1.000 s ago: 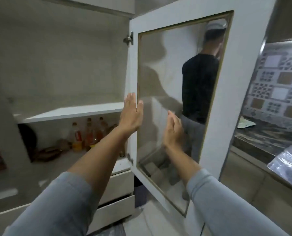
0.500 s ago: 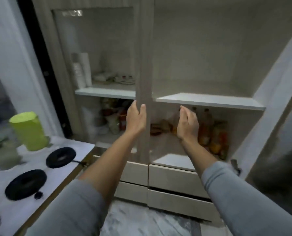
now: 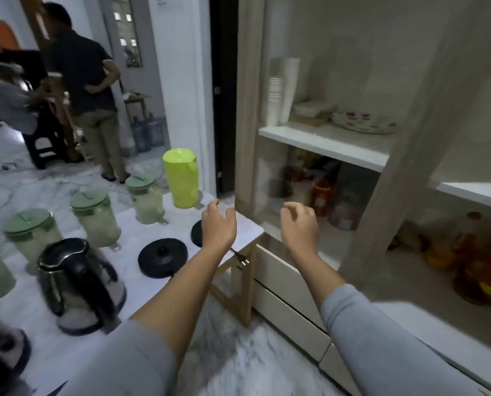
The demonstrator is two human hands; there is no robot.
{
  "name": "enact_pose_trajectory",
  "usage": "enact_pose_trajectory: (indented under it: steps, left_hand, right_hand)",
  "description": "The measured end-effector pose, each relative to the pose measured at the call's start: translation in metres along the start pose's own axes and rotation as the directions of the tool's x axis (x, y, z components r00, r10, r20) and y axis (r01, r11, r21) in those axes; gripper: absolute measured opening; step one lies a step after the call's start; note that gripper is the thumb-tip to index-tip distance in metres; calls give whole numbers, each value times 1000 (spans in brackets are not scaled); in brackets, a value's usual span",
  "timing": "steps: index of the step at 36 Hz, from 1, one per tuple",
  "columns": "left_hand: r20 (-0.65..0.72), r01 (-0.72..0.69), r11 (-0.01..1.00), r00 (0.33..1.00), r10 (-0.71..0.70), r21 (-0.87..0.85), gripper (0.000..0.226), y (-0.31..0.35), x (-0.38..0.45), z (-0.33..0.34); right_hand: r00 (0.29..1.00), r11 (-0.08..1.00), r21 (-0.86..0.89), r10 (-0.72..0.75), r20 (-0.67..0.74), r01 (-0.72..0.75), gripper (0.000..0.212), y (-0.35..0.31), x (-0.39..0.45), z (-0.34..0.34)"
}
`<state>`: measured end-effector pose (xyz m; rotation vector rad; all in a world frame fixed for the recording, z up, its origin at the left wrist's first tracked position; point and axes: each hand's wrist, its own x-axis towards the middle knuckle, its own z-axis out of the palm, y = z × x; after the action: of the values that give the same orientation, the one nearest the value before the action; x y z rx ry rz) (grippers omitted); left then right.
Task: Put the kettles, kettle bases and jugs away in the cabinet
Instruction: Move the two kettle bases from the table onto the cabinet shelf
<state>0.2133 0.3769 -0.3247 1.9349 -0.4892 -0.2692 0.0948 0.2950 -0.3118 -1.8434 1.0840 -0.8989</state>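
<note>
A small white table (image 3: 247, 232) on the left carries a lime-green jug (image 3: 181, 178), several clear jugs with green lids (image 3: 95, 215), a black-and-steel kettle (image 3: 78, 284) and two black round kettle bases (image 3: 163, 257). The cabinet (image 3: 404, 155) stands to the right, its right section open with a bare white shelf (image 3: 473, 192). My left hand (image 3: 218, 224) hovers over the far kettle base at the table's right corner, fingers loosely curled, holding nothing. My right hand (image 3: 300, 225) hangs empty in front of the cabinet's glass door (image 3: 315, 115).
Behind the glass stand stacked cups (image 3: 275, 101) and plates on the upper shelf, with jars below. Oil bottles (image 3: 467, 252) fill the open lower shelf. Drawers (image 3: 290, 284) run under the cabinet. A person (image 3: 87, 90) stands in the far room by water bottles.
My view has swung left from the open cabinet door to the table. Both hands have dropped from the cabinet frame and moved toward the table's corner.
</note>
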Motion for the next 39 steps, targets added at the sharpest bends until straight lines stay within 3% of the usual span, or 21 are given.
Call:
enact_pose_trajectory:
  steps: [7, 12, 17, 27, 39]
  left_hand:
    - [-129, 192, 974, 976, -177, 116, 44, -53, 50, -20]
    - [-205, 311, 917, 942, -264, 251, 42, -77, 81, -24]
    - [-264, 413, 850, 904, -337, 328, 39, -102, 107, -23]
    - [-231, 520, 720, 853, -469, 459, 39, -153, 139, -22]
    - [-203, 536, 570, 814, -545, 623, 51, -215, 188, -22]
  right_hand:
    - [946, 990, -136, 7, 324, 39, 32, 23, 51, 77]
    - [839, 963, -244, 34, 544, 119, 34, 40, 98, 123]
    - [747, 931, -290, 31, 664, 219, 37, 52, 135, 161]
    - [605, 855, -348, 51, 795, 385, 46, 72, 167, 234]
    - [547, 731, -460, 142, 825, 504, 57, 92, 191, 315]
